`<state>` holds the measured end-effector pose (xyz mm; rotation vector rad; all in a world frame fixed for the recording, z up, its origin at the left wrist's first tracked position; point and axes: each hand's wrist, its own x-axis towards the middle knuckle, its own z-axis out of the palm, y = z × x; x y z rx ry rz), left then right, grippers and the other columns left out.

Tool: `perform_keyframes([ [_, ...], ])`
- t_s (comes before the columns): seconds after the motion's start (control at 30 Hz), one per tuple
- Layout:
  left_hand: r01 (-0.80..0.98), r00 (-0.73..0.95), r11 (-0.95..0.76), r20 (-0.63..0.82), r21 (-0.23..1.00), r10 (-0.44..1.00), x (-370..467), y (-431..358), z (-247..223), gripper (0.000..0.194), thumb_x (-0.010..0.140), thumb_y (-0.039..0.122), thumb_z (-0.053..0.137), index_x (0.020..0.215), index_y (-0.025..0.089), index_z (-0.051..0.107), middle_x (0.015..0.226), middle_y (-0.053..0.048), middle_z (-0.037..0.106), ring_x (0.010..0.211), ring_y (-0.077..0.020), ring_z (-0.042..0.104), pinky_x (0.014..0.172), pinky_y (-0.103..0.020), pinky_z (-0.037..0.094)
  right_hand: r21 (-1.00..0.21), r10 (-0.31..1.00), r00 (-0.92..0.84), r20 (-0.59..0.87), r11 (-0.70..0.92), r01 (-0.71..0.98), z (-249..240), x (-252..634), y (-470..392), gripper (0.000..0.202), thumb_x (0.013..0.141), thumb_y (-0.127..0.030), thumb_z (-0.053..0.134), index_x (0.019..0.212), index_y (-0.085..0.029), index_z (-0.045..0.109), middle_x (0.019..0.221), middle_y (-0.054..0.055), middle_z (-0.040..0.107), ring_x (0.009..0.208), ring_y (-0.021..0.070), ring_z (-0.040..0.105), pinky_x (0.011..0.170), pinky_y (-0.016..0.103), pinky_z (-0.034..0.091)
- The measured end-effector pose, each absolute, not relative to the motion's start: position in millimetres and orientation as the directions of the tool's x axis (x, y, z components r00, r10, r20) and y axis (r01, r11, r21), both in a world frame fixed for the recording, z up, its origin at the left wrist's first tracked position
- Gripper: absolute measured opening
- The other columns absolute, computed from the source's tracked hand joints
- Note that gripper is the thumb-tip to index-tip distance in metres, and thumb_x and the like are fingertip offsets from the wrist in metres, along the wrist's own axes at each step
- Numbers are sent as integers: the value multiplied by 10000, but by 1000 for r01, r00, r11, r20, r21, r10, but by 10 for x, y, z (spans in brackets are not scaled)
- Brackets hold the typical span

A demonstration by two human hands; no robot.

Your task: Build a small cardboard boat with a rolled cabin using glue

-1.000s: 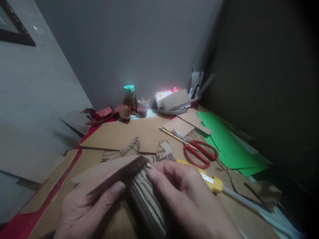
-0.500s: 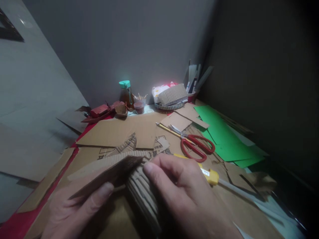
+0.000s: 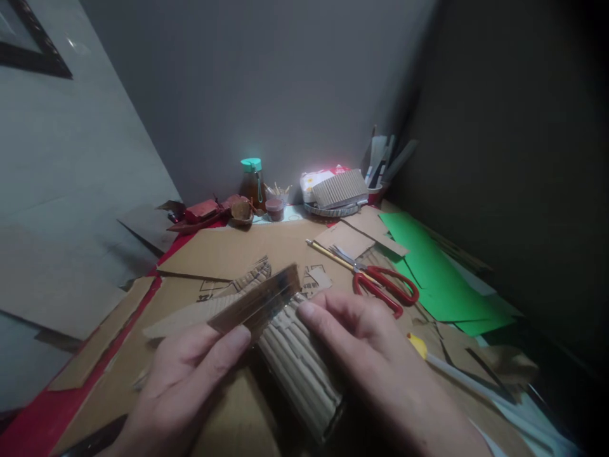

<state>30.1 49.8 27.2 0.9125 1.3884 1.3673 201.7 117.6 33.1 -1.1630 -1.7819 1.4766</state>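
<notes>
My left hand (image 3: 190,374) grips a flat dark-brown cardboard strip (image 3: 254,304) between thumb and fingers. The strip is tilted, its far end meeting the top of a ridged corrugated cardboard piece (image 3: 299,368). My right hand (image 3: 366,349) pinches that ridged piece near its upper edge, thumb on top. Whether the strip and the ridged piece are joined I cannot tell. Just beyond my right hand lie red-handled scissors (image 3: 406,289) and a pencil (image 3: 320,247). Part of a yellow tool (image 3: 419,346) with a long pale rod shows beside my right wrist.
Flat cardboard sheets (image 3: 223,251) cover the table. Green sheets (image 3: 442,279) lie at the right. Along the back wall stand a bottle with a turquoise lid (image 3: 252,181), a small jar (image 3: 275,209), a ridged cardboard piece (image 3: 340,188) and a cup of tools (image 3: 374,190).
Both hands have shifted right in view with their pieces. The strip has turned so its broad face shows, and more of the ridged piece is visible. The camera view has also shifted slightly.
</notes>
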Motion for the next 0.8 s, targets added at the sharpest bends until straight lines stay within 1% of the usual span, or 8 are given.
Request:
perform_keyframes([
  [0.1, 79, -306, 31, -5, 996, 952, 279, 512, 307, 193, 766, 481, 743, 711, 308, 811, 547, 47, 679, 639, -156, 607, 902, -272, 514, -978, 878, -467, -103, -5, 207, 307, 2019, 1184, 383, 904, -548, 511, 772, -203, 610, 734, 16, 580, 723, 180, 547, 632, 278, 451],
  [0.17, 172, -292, 6, 45, 985, 955, 261, 528, 331, 243, 806, 448, 708, 645, 282, 784, 524, 47, 638, 539, -130, 525, 851, -264, 518, -986, 875, -473, -107, -32, 165, 281, 2020, 1191, 371, 901, -560, 530, 810, -213, 626, 762, 11, 598, 751, 185, 565, 682, 286, 473],
  [0.27, 287, -242, -10, 83, 958, 967, 221, 543, 334, 288, 867, 428, 640, 653, 282, 765, 584, 36, 651, 557, -135, 536, 760, -241, 516, -989, 861, -492, -129, -77, 124, 244, 2017, 1201, 366, 903, -580, 540, 868, -234, 656, 810, 4, 642, 800, 186, 598, 688, 263, 480],
  [0.4, 376, -201, -29, 112, 926, 973, 171, 517, 276, 231, 885, 454, 607, 865, 343, 809, 653, 28, 688, 603, -151, 581, 720, -235, 526, -987, 868, -472, -153, -109, 118, 221, 2002, 1196, 406, 867, -611, 565, 874, -224, 689, 772, 11, 655, 775, 199, 626, 664, 266, 500],
  [0.47, 396, -197, -45, 132, 917, 972, 159, 503, 251, 224, 878, 458, 612, 857, 361, 813, 625, 33, 678, 565, -141, 560, 742, -241, 540, -989, 893, -430, -134, -93, 116, 223, 1993, 1191, 426, 826, -620, 608, 875, -209, 707, 745, 19, 664, 764, 210, 638, 664, 275, 512],
  [0.6, 379, -205, -44, 130, 924, 970, 159, 508, 246, 213, 868, 446, 623, 798, 361, 806, 636, 33, 694, 571, -140, 575, 697, -220, 546, -991, 927, -359, -109, -73, 113, 241, 1998, 1192, 431, 769, -610, 674, 900, -203, 727, 736, 18, 680, 786, 220, 654, 695, 284, 521],
  [0.7, 367, -179, -65, 139, 928, 974, 169, 521, 253, 270, 866, 444, 616, 675, 329, 768, 614, 35, 665, 551, -135, 545, 753, -238, 550, -990, 935, -335, -120, -86, 114, 239, 2023, 1191, 449, 764, -611, 680, 933, -199, 735, 780, 26, 698, 831, 228, 659, 728, 290, 519],
  [0.8, 404, -184, -53, 138, 913, 973, 170, 522, 249, 258, 879, 441, 591, 733, 298, 749, 667, 27, 664, 624, -147, 555, 851, -254, 520, -983, 933, -319, -165, -129, 133, 235, 2050, 1181, 477, 789, -633, 653, 982, -204, 736, 879, 36, 720, 898, 234, 659, 750, 289, 510],
])
